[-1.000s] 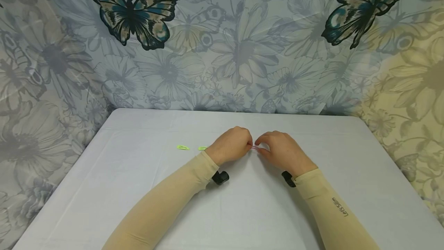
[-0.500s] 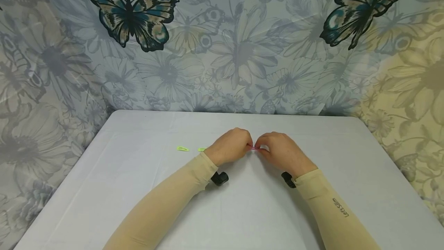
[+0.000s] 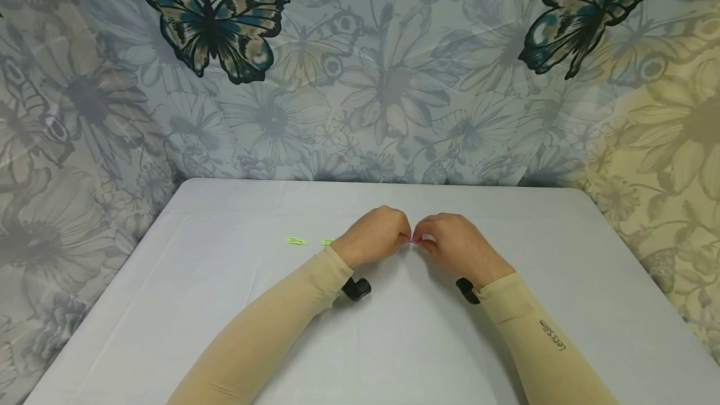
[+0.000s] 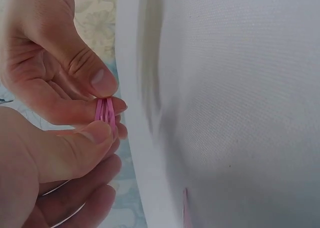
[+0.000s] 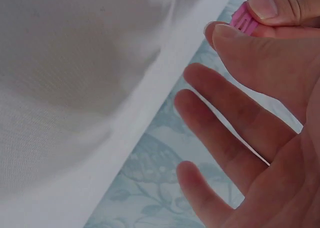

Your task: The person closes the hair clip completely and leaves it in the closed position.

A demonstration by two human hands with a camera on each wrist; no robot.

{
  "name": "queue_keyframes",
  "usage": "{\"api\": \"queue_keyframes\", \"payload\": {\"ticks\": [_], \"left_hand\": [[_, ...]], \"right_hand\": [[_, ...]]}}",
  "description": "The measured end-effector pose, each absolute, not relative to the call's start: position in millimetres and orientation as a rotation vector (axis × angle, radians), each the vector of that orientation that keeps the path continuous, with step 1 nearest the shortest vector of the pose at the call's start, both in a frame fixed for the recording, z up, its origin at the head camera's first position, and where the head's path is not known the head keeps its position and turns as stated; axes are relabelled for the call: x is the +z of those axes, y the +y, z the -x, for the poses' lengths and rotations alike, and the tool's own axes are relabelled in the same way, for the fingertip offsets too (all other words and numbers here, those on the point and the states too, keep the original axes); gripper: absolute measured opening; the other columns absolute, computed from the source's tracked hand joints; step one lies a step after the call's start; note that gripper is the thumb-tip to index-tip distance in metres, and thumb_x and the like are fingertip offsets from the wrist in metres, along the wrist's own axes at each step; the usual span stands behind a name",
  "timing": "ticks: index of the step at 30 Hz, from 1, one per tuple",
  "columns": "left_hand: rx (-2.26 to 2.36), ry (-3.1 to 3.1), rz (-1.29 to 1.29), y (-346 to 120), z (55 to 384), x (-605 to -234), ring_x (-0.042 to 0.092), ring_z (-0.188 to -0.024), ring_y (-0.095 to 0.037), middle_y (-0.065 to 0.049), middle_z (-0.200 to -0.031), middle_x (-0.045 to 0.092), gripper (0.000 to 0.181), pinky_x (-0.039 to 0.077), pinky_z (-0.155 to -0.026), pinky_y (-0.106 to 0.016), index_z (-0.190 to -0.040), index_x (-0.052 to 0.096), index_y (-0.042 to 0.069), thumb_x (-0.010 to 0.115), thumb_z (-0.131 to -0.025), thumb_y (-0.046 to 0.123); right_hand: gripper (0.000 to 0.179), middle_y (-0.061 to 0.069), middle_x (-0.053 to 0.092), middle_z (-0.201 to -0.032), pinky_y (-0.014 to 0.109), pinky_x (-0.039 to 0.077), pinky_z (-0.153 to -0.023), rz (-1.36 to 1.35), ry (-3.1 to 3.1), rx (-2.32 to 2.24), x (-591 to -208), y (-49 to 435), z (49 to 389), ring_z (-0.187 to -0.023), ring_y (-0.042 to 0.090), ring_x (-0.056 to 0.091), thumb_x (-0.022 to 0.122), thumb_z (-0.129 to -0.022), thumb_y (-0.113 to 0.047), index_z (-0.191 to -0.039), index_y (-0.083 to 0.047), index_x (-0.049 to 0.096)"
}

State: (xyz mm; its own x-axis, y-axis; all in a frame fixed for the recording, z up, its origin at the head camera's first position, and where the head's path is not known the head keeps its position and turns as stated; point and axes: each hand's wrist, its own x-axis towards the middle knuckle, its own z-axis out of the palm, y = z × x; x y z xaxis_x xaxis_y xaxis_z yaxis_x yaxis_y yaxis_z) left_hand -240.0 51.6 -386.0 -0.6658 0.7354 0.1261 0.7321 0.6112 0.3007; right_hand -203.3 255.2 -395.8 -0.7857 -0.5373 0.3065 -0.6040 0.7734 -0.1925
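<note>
A pink snap hair clip (image 4: 105, 110) spans the small gap between my two hands, over the table. My left hand (image 3: 374, 237) pinches one end of it between thumb and index finger. At the other end, the thumb and index finger of my right hand (image 3: 458, 245) grip it, while the remaining right fingers spread loosely in the right wrist view. Fingertips cover both ends of the clip. Two yellow-green hair clips lie left of my left hand: one in full view (image 3: 296, 241), the other clip (image 3: 327, 242) partly hidden behind that hand.
A white cloth covers the table (image 3: 360, 342). Part of another pink item (image 4: 186, 213) lies on it at the bottom of the left wrist view. Behind the table's far edge stands a backdrop (image 3: 394, 80) printed with butterflies and flowers.
Slightly more pink of the hair clip shows between the fingertips than a second ago. Both hands stay almost in place, and the yellow-green clips lie as before.
</note>
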Motion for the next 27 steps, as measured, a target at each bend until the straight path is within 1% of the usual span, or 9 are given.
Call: {"api": "queue_keyframes", "payload": {"ticks": [7,13,18,21,27], "left_hand": [[0.56,2.785,-1.371,50.0,241.8,-386.8,0.072,-0.091,-0.011,0.001,-0.101,0.083,0.013,0.059,-0.085,-0.026,-0.094,0.086,0.011,0.076,-0.098,0.003],[0.579,2.761,-1.39,49.1,243.3,-384.9,0.075,-0.096,-0.012,0.001,-0.106,0.083,0.015,0.059,-0.086,-0.024,-0.095,0.087,0.011,0.076,-0.097,0.0],[0.62,2.73,-1.403,47.8,243.8,-384.3,0.078,-0.1,-0.013,0.0,-0.108,0.084,0.015,0.06,-0.089,-0.023,-0.1,0.088,0.01,0.076,-0.097,0.0],[0.659,2.699,-1.421,47.0,243.8,-385.1,0.078,-0.099,-0.013,0.0,-0.107,0.084,0.015,0.059,-0.089,-0.022,-0.1,0.088,0.009,0.077,-0.097,-0.001],[0.673,2.704,-1.352,45.9,244.1,-384.8,0.075,-0.095,-0.011,0.001,-0.106,0.084,0.013,0.057,-0.085,-0.019,-0.099,0.088,0.009,0.077,-0.098,0.002]], "right_hand": [[0.018,-0.003,0.082,-0.094,0.043,0.062,-0.083,-0.939,-2.661,0.405,-397.4,254.1,204.8,-0.089,0.022,0.078,0.085,-0.085,0.005,-0.091,-0.012,0.083],[0.025,-0.004,0.082,-0.098,0.044,0.062,-0.088,-0.951,-2.638,0.404,-396.2,253.5,206.2,-0.093,0.023,0.077,0.083,-0.081,0.012,-0.088,-0.012,0.082],[0.026,-0.004,0.082,-0.097,0.044,0.061,-0.087,-0.964,-2.626,0.418,-396.5,252.8,206.7,-0.092,0.022,0.077,0.083,-0.081,0.013,-0.087,-0.012,0.082],[0.025,-0.005,0.082,-0.096,0.043,0.061,-0.086,-0.966,-2.621,0.422,-396.8,253.3,205.8,-0.09,0.021,0.077,0.083,-0.082,0.013,-0.087,-0.012,0.083],[0.024,-0.006,0.083,-0.097,0.045,0.062,-0.086,-0.911,-2.643,0.417,-396.6,254.9,205.1,-0.089,0.02,0.077,0.084,-0.084,0.009,-0.089,-0.014,0.084]]}}
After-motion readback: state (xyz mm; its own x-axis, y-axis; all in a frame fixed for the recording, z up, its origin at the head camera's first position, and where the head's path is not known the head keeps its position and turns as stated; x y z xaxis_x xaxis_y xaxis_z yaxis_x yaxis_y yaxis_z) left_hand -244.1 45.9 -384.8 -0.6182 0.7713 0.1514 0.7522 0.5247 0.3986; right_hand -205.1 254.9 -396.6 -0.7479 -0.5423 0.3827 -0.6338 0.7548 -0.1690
